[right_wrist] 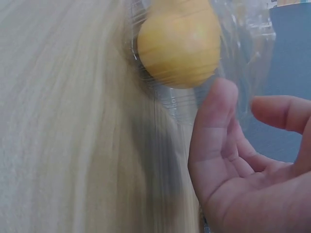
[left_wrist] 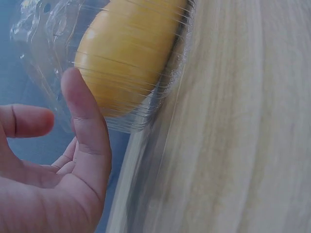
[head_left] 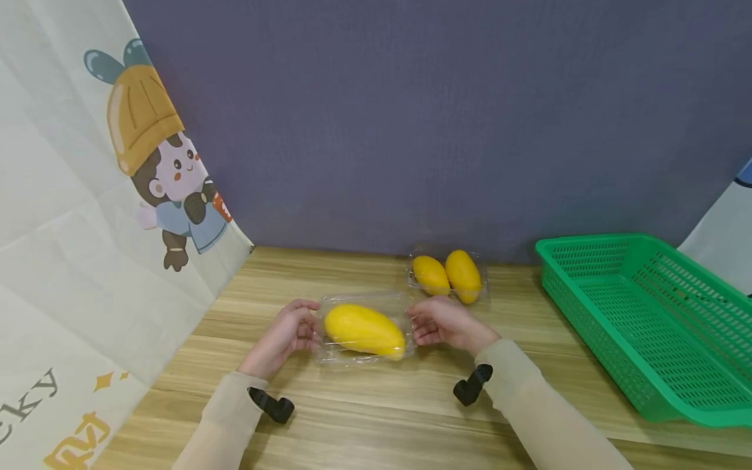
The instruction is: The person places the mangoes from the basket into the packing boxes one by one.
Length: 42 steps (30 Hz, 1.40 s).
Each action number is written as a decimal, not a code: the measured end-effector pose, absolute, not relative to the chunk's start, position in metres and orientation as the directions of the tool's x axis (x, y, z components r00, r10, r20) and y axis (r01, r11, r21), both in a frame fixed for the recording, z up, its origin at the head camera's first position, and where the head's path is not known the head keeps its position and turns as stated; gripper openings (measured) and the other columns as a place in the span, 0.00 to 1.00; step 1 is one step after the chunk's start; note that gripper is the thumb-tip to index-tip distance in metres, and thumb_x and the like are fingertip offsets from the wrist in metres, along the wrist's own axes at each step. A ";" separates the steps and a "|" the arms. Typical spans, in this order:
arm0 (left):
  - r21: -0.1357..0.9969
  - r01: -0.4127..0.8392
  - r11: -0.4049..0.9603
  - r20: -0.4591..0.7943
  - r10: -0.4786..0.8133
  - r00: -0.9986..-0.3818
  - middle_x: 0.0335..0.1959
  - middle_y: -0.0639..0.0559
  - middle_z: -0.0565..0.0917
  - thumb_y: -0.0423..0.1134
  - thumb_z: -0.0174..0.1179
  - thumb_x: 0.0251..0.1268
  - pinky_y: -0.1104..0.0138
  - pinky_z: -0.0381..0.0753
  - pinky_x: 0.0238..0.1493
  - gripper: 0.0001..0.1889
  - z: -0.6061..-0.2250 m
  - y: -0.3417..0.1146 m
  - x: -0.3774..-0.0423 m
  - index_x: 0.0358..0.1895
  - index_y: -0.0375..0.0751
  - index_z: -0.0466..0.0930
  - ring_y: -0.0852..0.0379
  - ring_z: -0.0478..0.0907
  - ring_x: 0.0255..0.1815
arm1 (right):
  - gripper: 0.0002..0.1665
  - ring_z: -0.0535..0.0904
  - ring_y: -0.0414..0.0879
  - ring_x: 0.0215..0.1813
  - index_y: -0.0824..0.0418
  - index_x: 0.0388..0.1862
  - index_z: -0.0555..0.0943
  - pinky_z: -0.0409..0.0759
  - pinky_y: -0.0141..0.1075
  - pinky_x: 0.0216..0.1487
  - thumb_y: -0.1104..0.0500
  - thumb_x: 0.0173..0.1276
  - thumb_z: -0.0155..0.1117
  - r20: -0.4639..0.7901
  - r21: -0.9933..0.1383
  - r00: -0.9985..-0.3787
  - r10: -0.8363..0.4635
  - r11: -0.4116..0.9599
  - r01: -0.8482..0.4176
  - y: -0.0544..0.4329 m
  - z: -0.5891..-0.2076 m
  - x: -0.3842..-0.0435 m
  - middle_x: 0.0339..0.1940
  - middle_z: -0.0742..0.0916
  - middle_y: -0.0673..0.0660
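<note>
A clear plastic box (head_left: 365, 300) lies lengthwise between the two hands, with one yellow mango (head_left: 364, 329) inside. My left hand (head_left: 288, 333) holds its left end, fingers bent at the wall. In the left wrist view a left fingertip (left_wrist: 74, 82) overlaps the clear side, close to the mango. The opposite end is held by my right hand (head_left: 443, 323), its fingers curved inward. From the right wrist, a fingertip (right_wrist: 224, 92) shows against the clear wall just below the mango. The box is close over the wooden table (head_left: 352, 424).
Behind the right hand, near the wall, a second clear box (head_left: 485, 287) contains two yellow mangoes (head_left: 463, 275). A green perforated basket (head_left: 593, 339) stands on the right side. A dark grey-blue wall (head_left: 376, 130) backs the table, and a white printed cloth (head_left: 70, 228) hangs at left.
</note>
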<state>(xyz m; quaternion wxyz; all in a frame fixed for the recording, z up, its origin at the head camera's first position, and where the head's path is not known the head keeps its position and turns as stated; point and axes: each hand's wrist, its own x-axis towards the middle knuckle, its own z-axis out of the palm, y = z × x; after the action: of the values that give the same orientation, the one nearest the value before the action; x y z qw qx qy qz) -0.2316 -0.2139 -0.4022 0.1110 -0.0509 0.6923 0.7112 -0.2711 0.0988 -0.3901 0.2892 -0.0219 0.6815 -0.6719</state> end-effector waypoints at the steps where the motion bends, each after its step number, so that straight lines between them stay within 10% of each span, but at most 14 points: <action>1: 0.974 -0.224 -0.016 -0.222 0.094 -0.971 0.26 0.46 0.75 0.31 0.44 0.58 0.63 0.80 0.27 0.22 -0.402 -0.214 -0.232 0.58 0.33 0.60 0.54 0.75 0.23 | 0.19 0.77 0.44 0.21 0.73 0.48 0.74 0.82 0.37 0.29 0.59 0.63 0.59 -0.362 -0.930 -0.834 -0.416 0.096 0.356 0.099 -0.390 -0.271 0.23 0.80 0.56; 15: 0.974 -0.220 0.044 -0.224 0.097 -0.970 0.29 0.44 0.74 0.31 0.52 0.57 0.64 0.79 0.30 0.26 -0.403 -0.213 -0.230 0.60 0.36 0.60 0.53 0.74 0.26 | 0.17 0.77 0.44 0.23 0.74 0.46 0.72 0.82 0.36 0.29 0.61 0.65 0.57 -0.299 -0.953 -0.858 -0.417 0.087 0.290 0.099 -0.391 -0.271 0.24 0.80 0.56; 42: 0.977 -0.206 0.055 -0.210 0.080 -0.974 0.31 0.45 0.73 0.32 0.52 0.59 0.64 0.79 0.31 0.25 -0.401 -0.210 -0.229 0.60 0.36 0.60 0.53 0.74 0.27 | 0.17 0.77 0.42 0.19 0.74 0.35 0.76 0.80 0.32 0.22 0.57 0.64 0.57 -0.363 -0.932 -0.719 -0.592 0.216 0.292 0.113 -0.388 -0.229 0.20 0.82 0.57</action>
<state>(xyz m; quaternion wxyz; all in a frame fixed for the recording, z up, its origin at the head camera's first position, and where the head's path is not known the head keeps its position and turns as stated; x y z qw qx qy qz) -0.2287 -0.2096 -0.4007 0.1044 -0.0437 0.7188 0.6860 -0.2294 0.1133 -0.3879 0.3587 -0.1083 0.6922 -0.6168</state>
